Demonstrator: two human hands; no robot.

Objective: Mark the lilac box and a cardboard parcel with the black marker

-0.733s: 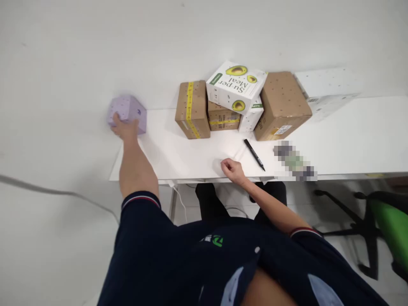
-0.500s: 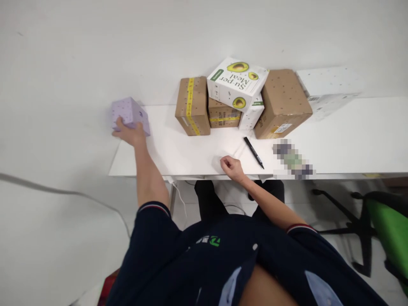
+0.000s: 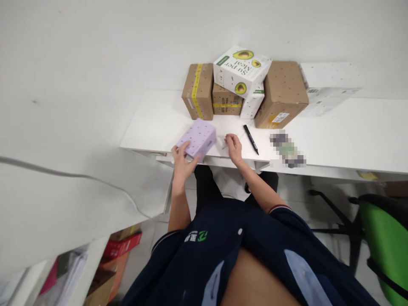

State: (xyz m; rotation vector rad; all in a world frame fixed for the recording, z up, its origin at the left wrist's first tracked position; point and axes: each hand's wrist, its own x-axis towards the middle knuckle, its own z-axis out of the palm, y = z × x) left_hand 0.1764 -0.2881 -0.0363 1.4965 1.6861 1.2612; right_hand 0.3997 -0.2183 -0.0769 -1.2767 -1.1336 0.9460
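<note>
A purple box (image 3: 196, 138) with small dark marks is tilted at the front edge of the white desk (image 3: 149, 123). My left hand (image 3: 183, 163) grips its near end, thumb on one side and fingers on the other. Just right of the box, my right hand (image 3: 234, 148) hovers over the desk with its fingers loosely bent and apart, not touching the box. A black marker (image 3: 250, 139) lies to the right of that hand.
Behind stand brown cartons (image 3: 197, 91), one more large carton (image 3: 285, 91), and a white avocado-print box (image 3: 242, 70) stacked on top. A blurred-out item (image 3: 287, 148) lies right of the marker. A green chair (image 3: 385, 242) and a grey cable (image 3: 79, 173) flank the desk.
My left hand has brought the purple box from the desk's far left to the middle front, near my right hand. My right hand's fingers have loosened. The view has shifted.
</note>
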